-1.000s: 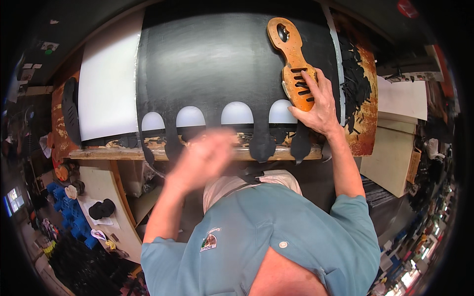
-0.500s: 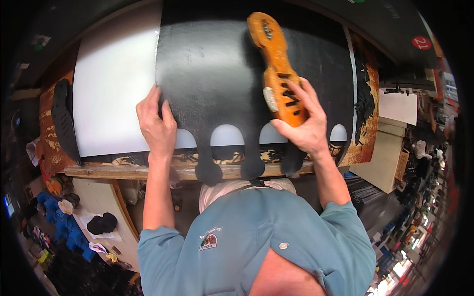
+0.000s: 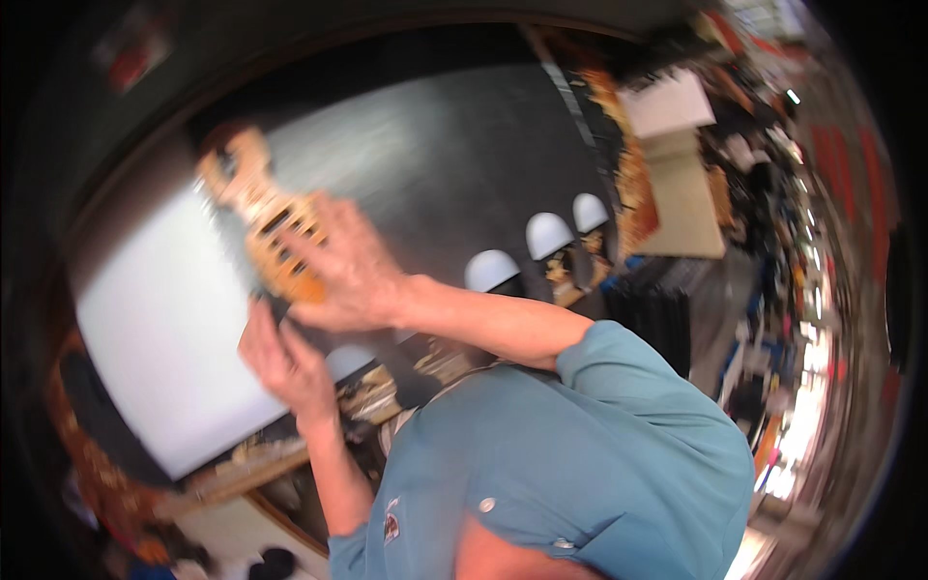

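The black sheet (image 3: 454, 174) lay flat across the worktop (image 3: 242, 474), its near edge cut into a row of rounded notches with tongues between them, hanging over the worktop's near edge just in front of you; three pale notches (image 3: 491, 269) showed clearly toward the right corner. It looked dark, matte and thin, resting partly over a white board (image 3: 155, 338) that covered the left part of the worktop. Your right hand (image 3: 353, 275) pressed the orange wooden template (image 3: 266, 232) down onto the sheet near its left edge, where black met white; your fingers were wrapped over the template's lower end, grasping it, and its slots and narrow upper end pointed toward the far left corner. Your left hand (image 3: 285, 362) lay just below it with fingers spread flat and released, steadying the sheet at the near edge and holding nothing. As far as the picture showed, the notched edge was already cut along the visible right stretch, while the template sat at the left end; motion blur hid whether any marks were made there, so I judged that end unfinished. Your blue shirt (image 3: 580, 454) covered the near middle of the worktop's edge.
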Available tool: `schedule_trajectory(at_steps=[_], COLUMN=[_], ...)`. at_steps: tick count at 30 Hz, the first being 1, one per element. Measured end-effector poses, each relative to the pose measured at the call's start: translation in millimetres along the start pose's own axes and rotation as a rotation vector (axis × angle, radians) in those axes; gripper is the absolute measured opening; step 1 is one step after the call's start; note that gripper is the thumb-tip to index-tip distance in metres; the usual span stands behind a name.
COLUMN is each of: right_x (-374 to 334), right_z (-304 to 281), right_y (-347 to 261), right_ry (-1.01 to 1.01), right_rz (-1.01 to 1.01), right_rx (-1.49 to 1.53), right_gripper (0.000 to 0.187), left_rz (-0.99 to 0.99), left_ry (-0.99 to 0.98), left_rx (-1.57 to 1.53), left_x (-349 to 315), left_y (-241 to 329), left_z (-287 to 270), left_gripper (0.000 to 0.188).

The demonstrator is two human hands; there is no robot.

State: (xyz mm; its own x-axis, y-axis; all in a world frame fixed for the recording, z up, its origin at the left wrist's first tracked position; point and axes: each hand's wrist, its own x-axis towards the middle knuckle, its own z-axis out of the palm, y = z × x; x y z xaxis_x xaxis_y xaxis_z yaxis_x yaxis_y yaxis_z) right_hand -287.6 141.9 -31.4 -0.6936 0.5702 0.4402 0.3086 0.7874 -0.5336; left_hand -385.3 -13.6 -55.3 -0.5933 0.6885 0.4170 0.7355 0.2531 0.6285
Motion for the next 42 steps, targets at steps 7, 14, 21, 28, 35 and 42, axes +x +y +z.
schedule_trajectory(at_steps=[7,14,21,28,35,42], right_x=[-34.8,-118.6,-103.3,-115.4,-164.6,-123.8], right_z=[-178.4,-233.8,-260.7,-279.9,-264.0,-255.1], right_y=[181.8,252.6,253.1,265.1,259.4,219.7], right_ry=[0.307,0.184,0.055,-0.01,0.129,0.311], right_rz=[0.33,0.685,0.848,0.88,0.801,0.419], right_rx=[-0.577,-0.755,-0.671,-0.487,-0.484,-0.783], right_gripper=[0.042,0.059,0.077,0.063,0.047,0.049], left_rz=[-0.063,-0.279,-0.335,-0.355,-0.283,-0.165], left_ry=[-0.029,0.04,0.061,0.101,0.108,0.114], left_rx=[-0.042,-0.126,-0.08,-0.106,-0.126,-0.021], left_x=[1.6,0.7,5.8,8.9,3.7,4.5], left_y=[0.0,-7.4,-9.3,-13.5,-14.4,-14.6], left_z=[-3.2,4.5,5.3,10.3,5.5,5.5], left_gripper=[0.04,0.037,0.034,0.032,0.03,0.03])
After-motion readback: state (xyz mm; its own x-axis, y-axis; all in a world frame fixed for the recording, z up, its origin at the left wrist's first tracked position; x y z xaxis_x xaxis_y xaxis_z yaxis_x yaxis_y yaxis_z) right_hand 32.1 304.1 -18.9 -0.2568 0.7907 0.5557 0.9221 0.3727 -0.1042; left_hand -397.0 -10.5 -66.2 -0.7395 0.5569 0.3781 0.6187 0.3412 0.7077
